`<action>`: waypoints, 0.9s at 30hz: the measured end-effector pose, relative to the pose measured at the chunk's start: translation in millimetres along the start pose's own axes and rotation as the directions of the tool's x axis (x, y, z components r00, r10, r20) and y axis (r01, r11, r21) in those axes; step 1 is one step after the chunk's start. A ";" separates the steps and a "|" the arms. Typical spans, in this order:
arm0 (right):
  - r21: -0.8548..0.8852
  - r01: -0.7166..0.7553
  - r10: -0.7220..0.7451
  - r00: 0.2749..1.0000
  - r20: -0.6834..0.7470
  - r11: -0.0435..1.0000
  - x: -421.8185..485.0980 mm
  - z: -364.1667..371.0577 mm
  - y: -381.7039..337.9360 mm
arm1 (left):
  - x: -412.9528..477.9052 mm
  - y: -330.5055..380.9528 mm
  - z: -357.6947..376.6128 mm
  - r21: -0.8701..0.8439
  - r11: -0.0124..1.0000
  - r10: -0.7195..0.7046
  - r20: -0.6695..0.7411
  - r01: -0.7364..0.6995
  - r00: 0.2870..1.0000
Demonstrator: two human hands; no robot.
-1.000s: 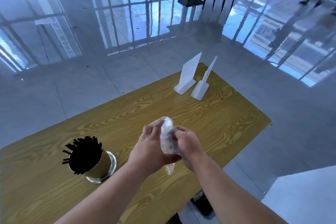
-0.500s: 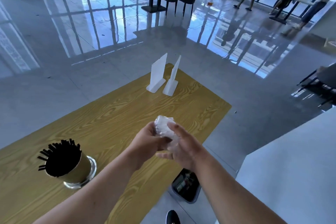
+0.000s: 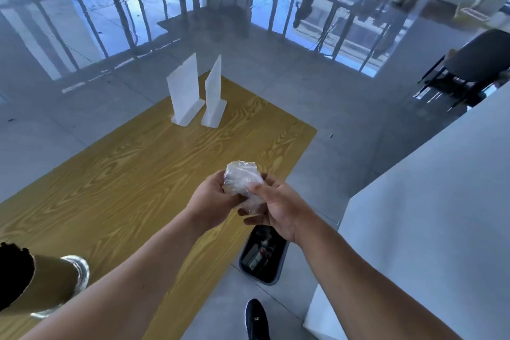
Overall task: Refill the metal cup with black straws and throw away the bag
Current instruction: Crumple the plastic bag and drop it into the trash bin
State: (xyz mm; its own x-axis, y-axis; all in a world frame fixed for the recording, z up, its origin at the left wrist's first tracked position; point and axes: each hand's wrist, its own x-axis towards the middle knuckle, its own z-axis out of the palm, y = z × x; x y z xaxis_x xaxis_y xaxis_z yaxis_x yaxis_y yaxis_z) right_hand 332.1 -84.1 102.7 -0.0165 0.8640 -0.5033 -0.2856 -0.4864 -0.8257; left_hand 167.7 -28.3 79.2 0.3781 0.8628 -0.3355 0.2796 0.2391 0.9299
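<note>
Both hands, left hand and right hand, clasp a crumpled clear bag over the wooden table's edge. A dark bin sits at six o'clock below them; the straw-filled metal cup stands at eight o'clock.

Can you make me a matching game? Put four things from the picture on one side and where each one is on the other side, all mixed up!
Things:
1. bag
2. cup
3. bin
4. white stands

Places:
A. far end of the table
B. on the floor beside the table
C. crumpled between both hands
D. left table edge, full of black straws

Pairs: 1-C, 2-D, 3-B, 4-A
</note>
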 end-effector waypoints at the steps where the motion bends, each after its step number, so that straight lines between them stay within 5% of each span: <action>1: -0.046 0.023 -0.025 0.999 -0.038 0.999 4.4 -8.0 1.3 | 7.4 -2.1 6.1 0.011 1.000 -0.009 0.003 0.009 1.000; 10: -0.100 0.095 -0.106 0.988 -0.114 0.990 39.3 -72.8 20.2 | 76.4 -32.1 35.3 -0.069 0.978 -0.182 0.199 0.199 0.963; 14: -0.225 0.117 -0.164 0.965 -0.203 0.967 57.0 -97.6 28.8 | 101.6 -52.5 51.7 0.276 0.952 -0.174 0.140 0.130 0.975; 19: -0.407 0.057 -0.236 0.884 -0.404 0.912 82.5 -134.5 46.2 | 125.5 -90.7 60.9 0.758 0.651 -0.158 0.089 0.035 0.983; 23: -0.522 -0.009 -0.264 0.856 -0.445 0.853 93.8 -155.2 64.3 | 138.6 -127.4 72.8 0.894 0.448 -0.126 0.098 -0.032 0.987; 27: -0.595 -0.032 -0.295 0.846 -0.443 0.803 105.5 -178.9 90.5 | 151.6 -144.2 92.7 0.918 0.397 -0.073 0.052 -0.019 0.996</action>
State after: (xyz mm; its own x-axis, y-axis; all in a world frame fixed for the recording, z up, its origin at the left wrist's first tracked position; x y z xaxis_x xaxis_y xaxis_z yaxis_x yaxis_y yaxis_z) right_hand 476.0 -60.3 -70.6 0.4951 0.8170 -0.2956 0.3409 -0.4957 -0.7988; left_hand 266.4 26.7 -119.7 0.4024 0.8187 -0.4096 0.9136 -0.3302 0.2374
